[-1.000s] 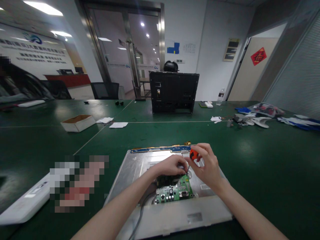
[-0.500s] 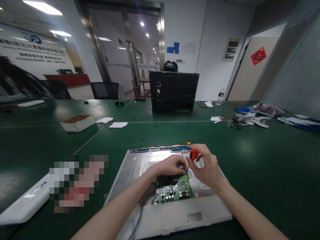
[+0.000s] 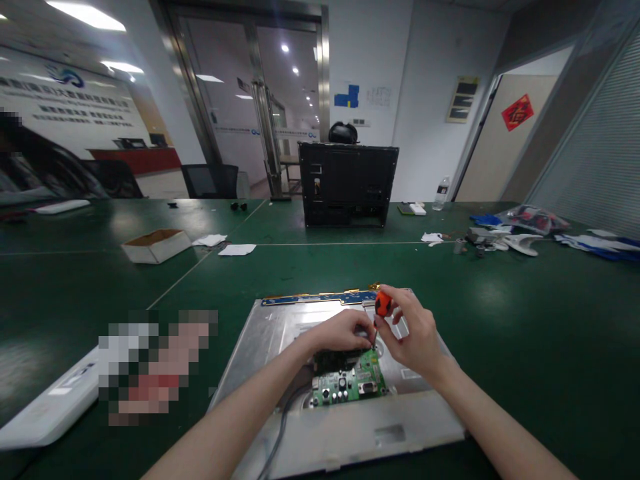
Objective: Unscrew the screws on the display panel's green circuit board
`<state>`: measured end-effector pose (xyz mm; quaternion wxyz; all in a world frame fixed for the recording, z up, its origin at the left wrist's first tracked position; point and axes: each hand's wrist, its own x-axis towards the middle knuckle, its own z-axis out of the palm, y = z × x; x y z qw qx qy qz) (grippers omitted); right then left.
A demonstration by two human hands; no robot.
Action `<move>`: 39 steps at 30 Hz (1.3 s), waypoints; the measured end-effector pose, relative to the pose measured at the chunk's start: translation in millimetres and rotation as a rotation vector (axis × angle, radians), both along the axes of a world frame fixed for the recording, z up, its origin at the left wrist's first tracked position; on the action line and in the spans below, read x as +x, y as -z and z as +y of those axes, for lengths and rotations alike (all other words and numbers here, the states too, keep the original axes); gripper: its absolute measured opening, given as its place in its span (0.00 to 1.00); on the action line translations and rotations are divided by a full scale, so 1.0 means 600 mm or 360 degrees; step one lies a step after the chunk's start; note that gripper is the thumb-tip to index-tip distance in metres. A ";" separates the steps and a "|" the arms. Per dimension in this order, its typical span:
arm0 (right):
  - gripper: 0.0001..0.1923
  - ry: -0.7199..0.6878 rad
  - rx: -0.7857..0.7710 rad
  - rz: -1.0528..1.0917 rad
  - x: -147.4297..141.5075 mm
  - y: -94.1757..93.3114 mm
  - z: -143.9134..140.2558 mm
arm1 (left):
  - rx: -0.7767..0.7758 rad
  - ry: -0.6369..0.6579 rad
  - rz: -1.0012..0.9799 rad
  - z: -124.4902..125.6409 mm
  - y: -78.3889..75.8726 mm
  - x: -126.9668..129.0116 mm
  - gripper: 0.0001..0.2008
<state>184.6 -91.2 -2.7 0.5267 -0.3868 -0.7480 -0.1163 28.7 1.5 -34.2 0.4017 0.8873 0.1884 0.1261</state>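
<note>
My right hand (image 3: 413,333) grips a screwdriver (image 3: 383,303) by its red-orange and black handle. Its thin shaft points down, nearly upright, to the top right corner of a green circuit board (image 3: 350,387). Beside that tip is my left hand (image 3: 345,330), its fingers bent together close to the shaft; whether they pinch the shaft or a small part is hidden. The board lies on a silver metal panel (image 3: 270,333), the back of a flat display. A narrow blue circuit strip (image 3: 320,299) runs along the panel's far edge. Part of the green board is covered by my left hand.
A grey cable (image 3: 281,433) leads off the board toward me. At left lies a long white casing (image 3: 55,400) next to a pixelated patch. Farther off are an open box (image 3: 156,247), paper (image 3: 237,250), a black monitor housing (image 3: 350,187), a bottle (image 3: 441,193) and loose parts (image 3: 495,238).
The screwdriver's handle has swung slightly left and stands more upright. My right fingers have shifted with it; my left hand has stayed in place.
</note>
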 end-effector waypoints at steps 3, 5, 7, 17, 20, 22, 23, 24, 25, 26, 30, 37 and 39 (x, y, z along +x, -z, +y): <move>0.22 0.0037 0.0033 0.0008 0.002 0.002 0.002 | -0.0010 0.0030 -0.0015 -0.002 -0.004 0.000 0.06; 0.21 0.0094 0.0049 0.0003 0.003 0.003 0.002 | -0.0013 0.0025 -0.0010 -0.004 -0.007 0.000 0.06; 0.21 0.0142 0.0051 -0.0015 0.003 0.004 0.003 | -0.0007 -0.0003 0.0007 -0.005 -0.009 0.001 0.06; 0.24 0.0037 -0.0022 0.0030 0.001 0.004 -0.002 | -0.0044 0.0012 -0.0029 0.002 0.004 -0.001 0.06; 0.22 0.0033 0.0004 0.0037 0.002 0.006 0.001 | -0.0066 0.0011 -0.0043 0.000 0.001 0.000 0.07; 0.21 0.0057 0.0022 0.0024 0.003 0.006 0.002 | -0.0064 0.0001 -0.0022 -0.002 -0.002 0.000 0.08; 0.21 0.0079 0.0032 0.0012 0.003 0.005 0.003 | -0.0057 -0.0010 -0.0010 -0.003 -0.003 0.000 0.07; 0.21 0.0101 0.0036 -0.0001 0.002 0.004 0.003 | -0.0045 -0.0022 0.0001 -0.003 -0.005 0.000 0.07; 0.21 0.0118 0.0037 -0.0016 0.002 0.004 0.003 | -0.0033 -0.0029 0.0009 -0.004 -0.005 0.000 0.07; 0.22 0.0127 0.0037 -0.0028 0.002 0.003 0.002 | -0.0025 -0.0030 0.0013 -0.003 -0.005 0.000 0.07; 0.25 0.0092 0.0011 -0.0005 0.000 0.004 0.000 | -0.0038 0.0016 0.0002 0.000 -0.001 0.000 0.07; 0.22 0.0093 -0.0011 0.0071 0.003 0.010 0.002 | -0.0057 0.0008 0.0012 0.000 0.000 0.000 0.07; 0.21 0.0099 0.0003 0.0066 0.004 0.008 0.003 | -0.0064 -0.0019 -0.0001 -0.003 -0.003 0.000 0.07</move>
